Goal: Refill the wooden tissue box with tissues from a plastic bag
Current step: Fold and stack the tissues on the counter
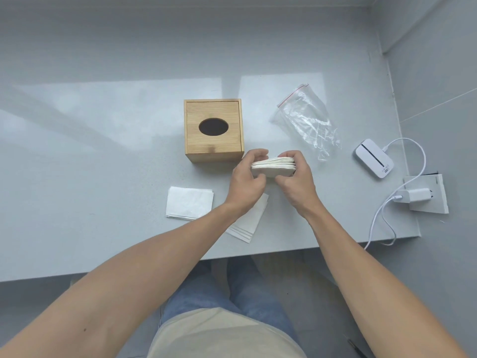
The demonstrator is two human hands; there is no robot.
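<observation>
- Nearest on the pale grey desk (103,177), a flat white folded tissue sheet (245,226) lies under the left wrist, with a small stack of white square tissues (189,202) just to its left; both are outside the box and not yet loaded.
- Just beyond, the left hand (246,182) and the right hand (296,180) each curl round an end of a thick cream-white stack of folded tissues (273,166), which they hold between them just above the desk, in front of the box's near right corner.
- The square light-wood tissue box (214,130) stands upright with its lid on; its dark oval slot shows no tissue poking out, so I judge it unfilled.
- Farther right, the clear crumpled plastic bag with a red zip strip (305,120) lies flat and looks empty: the unpacking seems done.
- Left to do, as I judge it: open the box, put the held stack and the loose tissues inside, close it.
</observation>
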